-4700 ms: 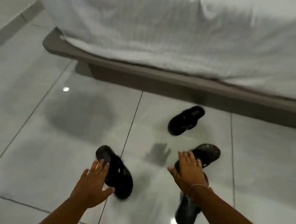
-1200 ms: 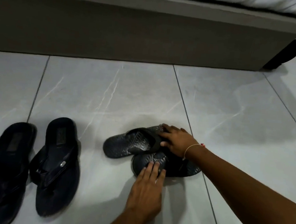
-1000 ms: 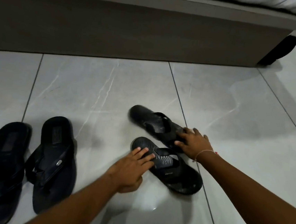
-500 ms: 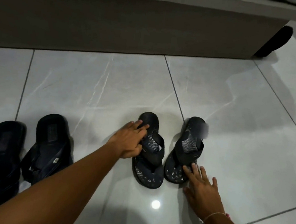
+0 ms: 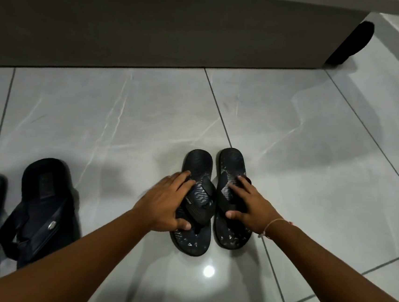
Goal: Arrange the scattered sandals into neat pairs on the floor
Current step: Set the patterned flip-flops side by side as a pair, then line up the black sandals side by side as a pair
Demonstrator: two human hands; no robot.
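My left hand (image 5: 164, 203) cups the left sandal (image 5: 195, 204) at its strap; my right hand (image 5: 249, 206) lies spread flat on the right sandal (image 5: 231, 197), gripping nothing. They sit side by side on the floor (image 5: 314, 162), right of the other pair (image 5: 39, 208). Light, bendy rubber, I'd judge (it slides easily on glossy tile), so grip by the straps.

Wide open tile floor (image 5: 316, 142) to the right and ahead, the bed base (image 5: 157, 25) walling off the far side, and a dark sandal pair (image 5: 39, 208) blocking the left.
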